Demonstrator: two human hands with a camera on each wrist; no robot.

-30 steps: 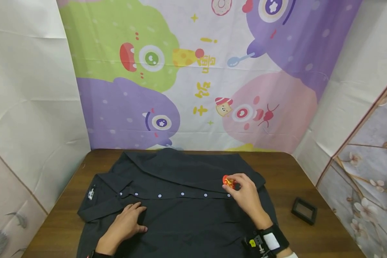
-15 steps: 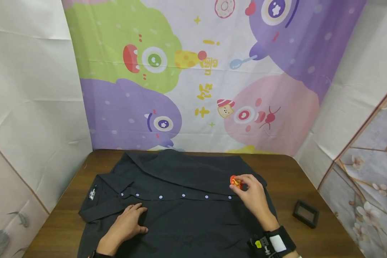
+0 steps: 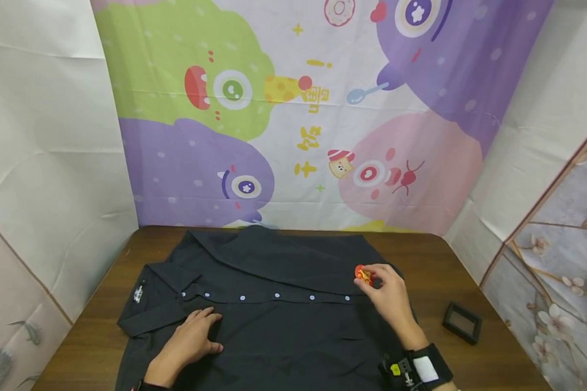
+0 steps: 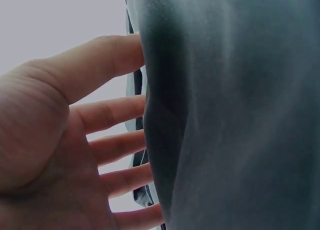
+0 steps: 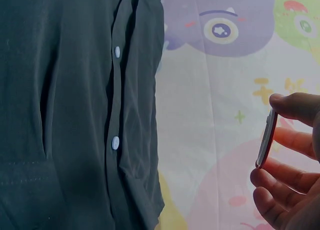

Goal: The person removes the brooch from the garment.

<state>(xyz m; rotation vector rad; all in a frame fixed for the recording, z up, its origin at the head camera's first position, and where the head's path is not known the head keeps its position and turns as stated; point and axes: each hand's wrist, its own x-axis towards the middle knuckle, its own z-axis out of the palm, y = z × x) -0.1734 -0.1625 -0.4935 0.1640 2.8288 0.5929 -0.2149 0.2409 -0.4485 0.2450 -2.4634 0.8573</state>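
Note:
A black button-up shirt (image 3: 274, 320) lies spread flat on the brown table (image 3: 440, 282), its row of pale buttons (image 3: 276, 295) running left to right. My left hand (image 3: 193, 339) rests flat on the shirt near its collar end, fingers straight (image 4: 105, 135). My right hand (image 3: 388, 296) hovers over the shirt's right end and pinches a small round red and yellow badge (image 3: 362, 274) between thumb and fingers. In the right wrist view the badge (image 5: 265, 140) shows edge-on, held a little above the shirt (image 5: 75, 115).
A small black square box (image 3: 462, 321) sits on the table to the right of the shirt. A cartoon-printed cloth (image 3: 298, 108) hangs behind the table, with white sheeting on both sides. A wrist strap (image 3: 420, 369) is on my right arm.
My right hand with the badge has shifted slightly right and away along the shirt's right end. The left hand has stayed flat in place.

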